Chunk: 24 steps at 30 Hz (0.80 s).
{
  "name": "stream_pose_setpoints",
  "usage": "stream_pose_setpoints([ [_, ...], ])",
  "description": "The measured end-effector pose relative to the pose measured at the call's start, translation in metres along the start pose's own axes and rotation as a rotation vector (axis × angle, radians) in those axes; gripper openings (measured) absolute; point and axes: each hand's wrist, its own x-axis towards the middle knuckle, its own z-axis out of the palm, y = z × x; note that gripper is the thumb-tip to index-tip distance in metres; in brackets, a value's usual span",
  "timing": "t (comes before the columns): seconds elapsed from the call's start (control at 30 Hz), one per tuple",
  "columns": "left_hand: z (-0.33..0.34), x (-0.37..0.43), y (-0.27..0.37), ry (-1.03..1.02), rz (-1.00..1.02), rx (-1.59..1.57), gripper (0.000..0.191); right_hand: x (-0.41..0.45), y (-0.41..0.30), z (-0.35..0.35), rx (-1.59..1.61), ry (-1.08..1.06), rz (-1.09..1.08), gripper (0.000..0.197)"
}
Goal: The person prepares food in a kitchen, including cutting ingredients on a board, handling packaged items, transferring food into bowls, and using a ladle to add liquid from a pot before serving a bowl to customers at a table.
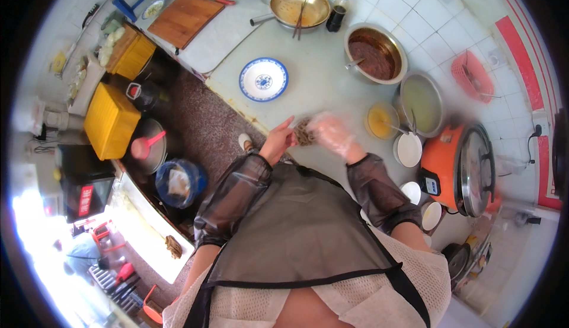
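Note:
A brownish heap of what looks like sliced or shredded food (304, 131) lies between my two hands, near the front edge of the worktop (306, 96). My left hand (280, 140) is bare and touches or nearly touches the heap's left side; whether it grips anything is hidden. Over the heap's right side is my right hand (334, 133), in a clear plastic glove and blurred by motion. Its fingertips are too blurred to show what they hold. Beyond both hands sits a white plate with a blue patterned rim (263, 79), with no food on it.
To the right stand a bowl of yellow liquid (381, 120), a pot of pale green liquid (420, 104), a pot of red-brown sauce (374, 56) and an orange cooker (453, 168). A wok with chopsticks (298, 8) and a wooden board (186, 20) are farther back. A lined bin (180, 183) stands left.

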Motion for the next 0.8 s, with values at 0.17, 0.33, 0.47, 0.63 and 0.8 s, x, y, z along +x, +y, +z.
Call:
stream_pose_setpoints([
  [0.17, 0.012, -0.002, 0.0, -0.006, -0.016, 0.03, 0.055, 0.01, 0.034, 0.077, -0.434, -0.204, 0.243, 0.018],
  [0.33, 0.01, -0.008, -0.002, -0.002, -0.01, -0.023, 0.054, 0.036, 0.077, 0.043, -0.067, -0.48, 0.654, 0.026],
  [0.47, 0.0, -0.004, -0.008, -0.011, 0.031, -0.065, 0.054, 0.025, 0.024, 0.037, 0.812, -0.027, 0.824, 0.03],
  [0.63, -0.021, -0.002, -0.016, 0.068, 0.02, -0.082, 0.055, 0.007, -0.033, 0.043, -0.202, -0.221, -0.147, 0.022],
  [0.8, -0.023, -0.005, -0.018, 0.068, 0.056, -0.112, 0.057, 0.021, 0.025, 0.081, -0.257, -0.15, 0.423, 0.027],
])
